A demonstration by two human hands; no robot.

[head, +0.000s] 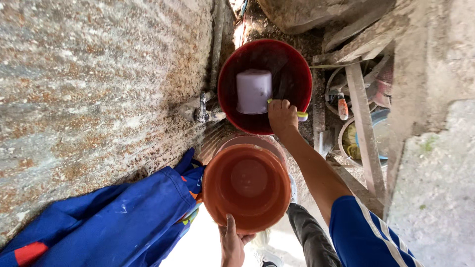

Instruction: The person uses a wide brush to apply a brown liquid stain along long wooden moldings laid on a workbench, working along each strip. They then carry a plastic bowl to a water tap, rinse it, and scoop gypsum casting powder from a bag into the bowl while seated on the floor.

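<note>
Orange bucket: left hand clamps its near rim; right hand, beyond it, grips the pale scoop's handle—dip steadily, keep the bucket level.

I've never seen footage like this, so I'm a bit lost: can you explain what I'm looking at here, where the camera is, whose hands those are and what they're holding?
There is one picture, taken by a camera worn on a person's head and looking down, so both bare hands are that person's own. The right hand reaches into a dark red tub and grips a thin yellow-green handle; a pale lilac dipper sits in that tub. The left hand holds the rim of an orange bucket. A metal tap sticks out of the rough wall on the left, and a blue cloth lies beside the bucket.
</note>
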